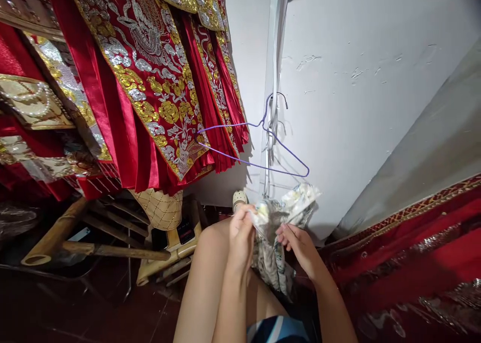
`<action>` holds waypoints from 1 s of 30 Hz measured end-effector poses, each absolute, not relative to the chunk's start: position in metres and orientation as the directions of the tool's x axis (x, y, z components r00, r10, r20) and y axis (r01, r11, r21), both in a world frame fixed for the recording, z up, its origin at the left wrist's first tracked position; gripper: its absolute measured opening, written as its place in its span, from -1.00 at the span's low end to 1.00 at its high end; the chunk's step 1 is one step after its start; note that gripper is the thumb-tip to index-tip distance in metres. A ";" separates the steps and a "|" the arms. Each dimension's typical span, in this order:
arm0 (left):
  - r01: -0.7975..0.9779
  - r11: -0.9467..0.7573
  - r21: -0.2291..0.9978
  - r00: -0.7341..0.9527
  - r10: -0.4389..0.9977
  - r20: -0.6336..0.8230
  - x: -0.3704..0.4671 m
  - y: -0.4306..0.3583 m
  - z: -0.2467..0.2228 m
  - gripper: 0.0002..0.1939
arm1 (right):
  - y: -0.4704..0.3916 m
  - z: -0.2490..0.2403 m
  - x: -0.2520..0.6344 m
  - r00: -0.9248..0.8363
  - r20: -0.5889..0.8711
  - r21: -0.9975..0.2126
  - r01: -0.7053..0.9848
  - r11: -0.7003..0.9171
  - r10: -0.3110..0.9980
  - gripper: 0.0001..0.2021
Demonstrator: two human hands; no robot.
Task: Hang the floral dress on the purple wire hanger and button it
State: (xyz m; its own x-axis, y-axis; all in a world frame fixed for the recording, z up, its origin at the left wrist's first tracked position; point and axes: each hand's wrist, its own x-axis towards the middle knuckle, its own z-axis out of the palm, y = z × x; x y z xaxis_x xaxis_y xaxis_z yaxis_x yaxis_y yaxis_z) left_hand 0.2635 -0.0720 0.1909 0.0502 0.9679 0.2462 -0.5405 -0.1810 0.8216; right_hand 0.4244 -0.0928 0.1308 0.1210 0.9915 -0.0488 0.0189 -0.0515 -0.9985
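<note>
Our left hand [240, 228] pinches the upper left edge of a patterned cloth [272, 268] between thumb and fingertips, while our right hand [295, 240] sits just beside it with fingers curled against the fabric; we cannot tell whether they clasp it or only touch it. The cloth is thin and crumpled, off-white, with a blurred print of grey, brown and dark green. A patch by the left fingertips shows pale yellow, and a brighter bunch fans up and to the right above both hands, ending in an uneven edge. Below the grip, the rest drops in loose folds over our right leg, darker there in the shade. Directly above the grip and apart from the cloth, a purple wire hanger [270, 169] spreads wide, its hook beside a white vertical strap [275, 57] in front of the pale wall [338, 107]. Up and to the left of our hands hangs a red garment [169, 107], thick with gold and silver embroidery of flowers and curling shapes. Left of the grip, on a bamboo frame [154, 252], lies a dark phone [185, 230] whose face bears small marks, too tiny for us to read. A cream shoe [239, 197] shows just behind the left fingers.
</note>
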 end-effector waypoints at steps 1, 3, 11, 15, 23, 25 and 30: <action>-0.445 -0.193 0.875 0.131 0.952 0.277 0.268 -0.079 0.193 -0.72 | -0.092 0.133 0.421 0.140 -0.041 -0.997 -0.073 -0.031 0.989 -0.48; -0.271 -0.237 0.933 0.307 0.897 0.317 0.274 -0.093 0.198 -0.76 | -0.092 0.137 0.414 0.144 -0.067 -0.958 -0.285 -0.024 0.987 -0.39; -0.253 -0.366 0.896 0.260 0.866 0.427 0.252 -0.101 0.240 -0.74 | -0.108 0.172 0.408 -0.267 -0.099 -0.866 -0.452 -0.215 0.958 -0.40; -0.033 -0.411 0.911 0.504 0.780 0.370 0.235 -0.077 0.242 -0.57 | -0.103 0.205 0.420 -0.472 -0.032 -0.950 -0.261 -0.175 0.881 -0.60; 0.421 -0.481 0.769 0.785 0.618 -0.043 0.192 -0.064 0.193 -0.46 | -0.049 0.270 0.453 -0.278 0.234 -0.911 0.272 0.310 0.932 -0.86; 0.587 -0.556 0.588 0.706 0.707 -0.036 0.176 -0.060 0.201 -0.54 | -0.021 0.274 0.460 -0.201 0.419 -0.757 0.461 0.463 0.885 -0.87; 0.807 -0.543 0.233 0.557 0.830 0.006 0.144 -0.033 0.236 -0.70 | 0.057 0.254 0.481 -0.023 0.527 -0.617 0.678 0.400 0.850 -0.54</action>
